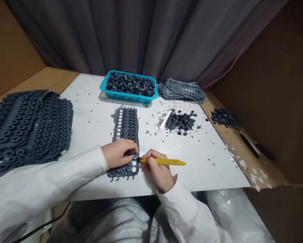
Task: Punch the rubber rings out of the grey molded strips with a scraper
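A grey rubber sheet (126, 123) with rows of ring-shaped studs lies upright to me on the white board. White discs fill a column of rings on its far left side and a couple near its lower right corner. Across the sheet's lower half sits my left hand (119, 153), its thumb and forefinger curled around studs at the right edge. My right hand (158, 168) is closed on a slim yellow pen-like tool (170, 162). The tool's dark tip touches or nearly touches the sheet's right edge, close to my left fingertips; the exact contact is hidden.
Behind the sheet stands a blue basket (128, 98) of small dark pieces. Stacked studded sheets (32, 125) lie left, perforated grey strips (184, 91) at back right. A dark pile (180, 122) has a white stick (165, 119) beside it. Dark-handled tools (250, 145) rest far right.
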`<state>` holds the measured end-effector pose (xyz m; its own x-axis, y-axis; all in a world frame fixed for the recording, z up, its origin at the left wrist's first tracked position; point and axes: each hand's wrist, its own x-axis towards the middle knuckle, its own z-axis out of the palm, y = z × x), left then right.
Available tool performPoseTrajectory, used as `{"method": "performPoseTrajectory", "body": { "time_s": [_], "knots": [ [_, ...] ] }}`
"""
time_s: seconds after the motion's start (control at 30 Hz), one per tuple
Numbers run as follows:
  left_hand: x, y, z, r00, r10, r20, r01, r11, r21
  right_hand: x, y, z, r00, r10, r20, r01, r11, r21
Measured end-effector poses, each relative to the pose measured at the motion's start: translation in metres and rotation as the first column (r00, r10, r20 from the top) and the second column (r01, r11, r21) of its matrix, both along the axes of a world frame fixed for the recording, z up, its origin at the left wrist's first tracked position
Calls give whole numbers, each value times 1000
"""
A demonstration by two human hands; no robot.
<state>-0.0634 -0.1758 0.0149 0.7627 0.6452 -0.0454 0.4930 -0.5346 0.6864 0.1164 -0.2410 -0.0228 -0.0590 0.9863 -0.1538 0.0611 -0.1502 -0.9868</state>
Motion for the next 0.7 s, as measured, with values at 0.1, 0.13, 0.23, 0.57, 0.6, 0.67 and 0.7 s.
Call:
{"method": "performPoseTrajectory", "body": {
  "time_s": [0.1,0.13,0.23,0.57,0.6,0.67,0.7],
  "knots": [
    [4,1,-2,994,-68,-90,78,990,118,1,0,1,999,19,48,-19,1000,5],
    [5,0,-3,986,-76,-151,98,984,150,1,0,3,997,23,71,-23,1000,9],
    [14,-3,-3,943,-80,-322,165,955,247,-1,0,7,986,31,164,-37,999,32],
    [-4,9,9,998,56,-4,-55,984,170,-4,1,17,958,57,281,-80,994,71],
    [-9,12,13,991,131,40,-135,983,124,-3,2,17,960,65,271,-85,994,65],
    [-16,16,17,961,260,95,-258,966,-30,-2,3,15,971,68,230,-81,996,45],
    [-17,17,17,939,320,126,-299,941,-160,-1,4,15,978,60,201,-69,997,35]
  ]
}}
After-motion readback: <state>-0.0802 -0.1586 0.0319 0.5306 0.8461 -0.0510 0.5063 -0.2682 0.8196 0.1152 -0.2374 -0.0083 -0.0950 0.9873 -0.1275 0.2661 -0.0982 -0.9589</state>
